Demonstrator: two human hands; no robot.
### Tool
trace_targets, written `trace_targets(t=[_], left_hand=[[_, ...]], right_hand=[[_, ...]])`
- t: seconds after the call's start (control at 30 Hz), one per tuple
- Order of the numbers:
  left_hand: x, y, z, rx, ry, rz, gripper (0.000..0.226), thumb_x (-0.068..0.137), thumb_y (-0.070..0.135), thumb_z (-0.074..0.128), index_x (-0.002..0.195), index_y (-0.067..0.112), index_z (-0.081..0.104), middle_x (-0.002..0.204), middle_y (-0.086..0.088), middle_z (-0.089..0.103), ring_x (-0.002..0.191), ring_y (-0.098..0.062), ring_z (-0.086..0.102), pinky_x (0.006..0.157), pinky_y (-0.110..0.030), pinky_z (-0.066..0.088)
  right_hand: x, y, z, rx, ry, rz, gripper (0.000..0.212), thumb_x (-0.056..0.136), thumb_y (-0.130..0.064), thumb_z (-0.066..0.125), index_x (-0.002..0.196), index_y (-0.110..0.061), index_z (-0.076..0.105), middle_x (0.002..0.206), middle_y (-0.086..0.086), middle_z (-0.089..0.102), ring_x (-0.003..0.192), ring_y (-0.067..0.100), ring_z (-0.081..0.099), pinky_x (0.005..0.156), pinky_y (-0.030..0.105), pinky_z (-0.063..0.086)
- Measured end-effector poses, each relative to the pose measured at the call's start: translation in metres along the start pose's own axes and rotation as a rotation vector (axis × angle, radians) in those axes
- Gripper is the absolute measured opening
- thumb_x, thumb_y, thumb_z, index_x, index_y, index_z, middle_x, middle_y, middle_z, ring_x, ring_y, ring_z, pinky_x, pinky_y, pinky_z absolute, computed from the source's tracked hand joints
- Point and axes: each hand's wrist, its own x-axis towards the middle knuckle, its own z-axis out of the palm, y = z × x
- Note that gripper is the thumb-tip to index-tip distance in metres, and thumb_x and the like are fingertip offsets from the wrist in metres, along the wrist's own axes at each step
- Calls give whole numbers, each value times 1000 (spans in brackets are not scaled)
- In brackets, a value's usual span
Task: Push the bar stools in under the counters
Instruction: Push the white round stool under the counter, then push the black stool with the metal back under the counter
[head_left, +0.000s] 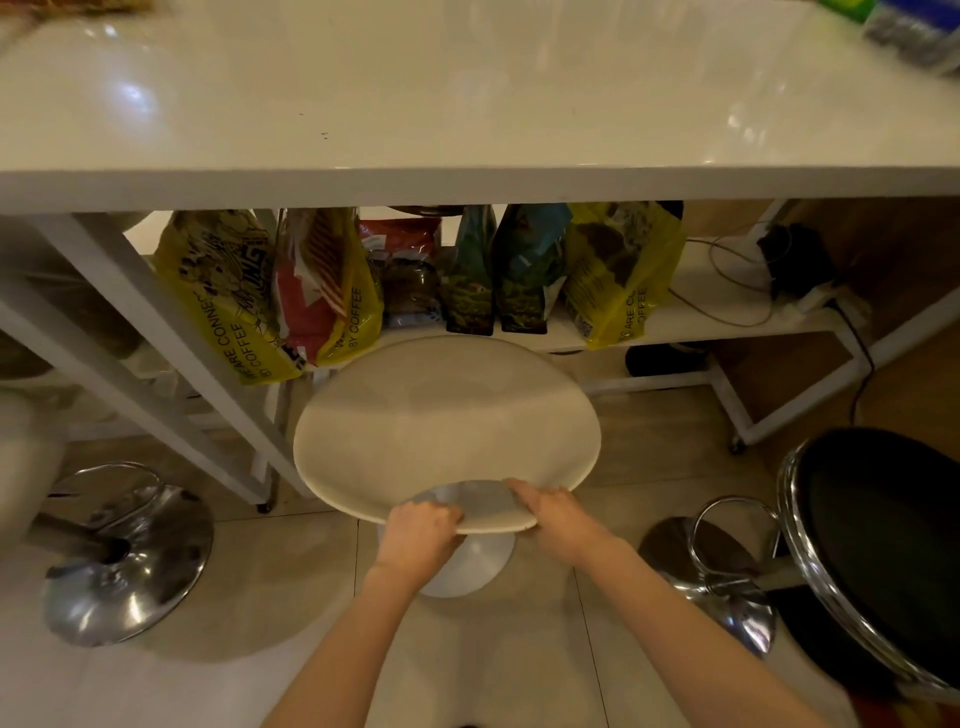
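A bar stool with a round cream seat (447, 421) stands on a white pedestal base (470, 564) in front of the white counter (467, 184). The seat's far edge reaches the low shelf under the counter. My left hand (422, 535) and my right hand (556, 517) both grip the seat's near rim, thumbs on top. A black stool with a chrome rim (883, 545) stands at the right, its chrome base (711, 571) beside it. At the left lies another chrome stool base (124, 561); its seat is blurred at the frame's edge.
Several coffee bags (332, 291) stand on the lower shelf (691, 317) under the counter, with cables and a power strip (800, 291) at the right. A white diagonal frame leg (156, 353) runs down at the left. The floor is pale tile.
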Motion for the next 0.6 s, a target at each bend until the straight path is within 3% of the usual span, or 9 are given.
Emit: trace_targets(t=[0.1,0.2,0.27,0.4,0.6], left_hand=[[-3,-3,-10,-153,-109,42,43,79,58,55,101,21,62,104,-2,68,99,-23,61,74,-31,45],[-5,-1,-22,-175,-146,78,72,75,69,53,130,24,48,133,-1,55,119,-21,51,95,-32,39],[2,14,-36,-158,-102,125,80,76,74,46,138,25,36,144,-2,44,129,-20,42,104,-35,32],[30,89,-74,-147,-24,308,91,74,81,32,145,24,22,153,-5,26,137,-22,28,111,-39,22],[41,236,-105,-149,68,538,87,78,75,38,146,28,10,157,-2,14,141,-20,17,115,-43,15]], right_hand=[[-22,0,-12,78,66,27,84,84,-15,64,147,-19,9,139,16,43,123,34,43,100,41,39],[-50,11,-28,45,178,36,92,80,-19,68,148,-22,5,143,13,40,128,30,38,102,39,36],[-71,25,-41,58,248,73,94,79,-22,70,148,-21,6,146,10,36,132,27,33,107,37,30],[-118,60,-67,89,380,176,94,80,-21,70,148,-21,5,154,6,21,141,21,16,113,34,17],[-218,129,-98,-27,532,284,96,80,-30,70,148,-18,5,157,6,10,144,21,5,117,39,13]])
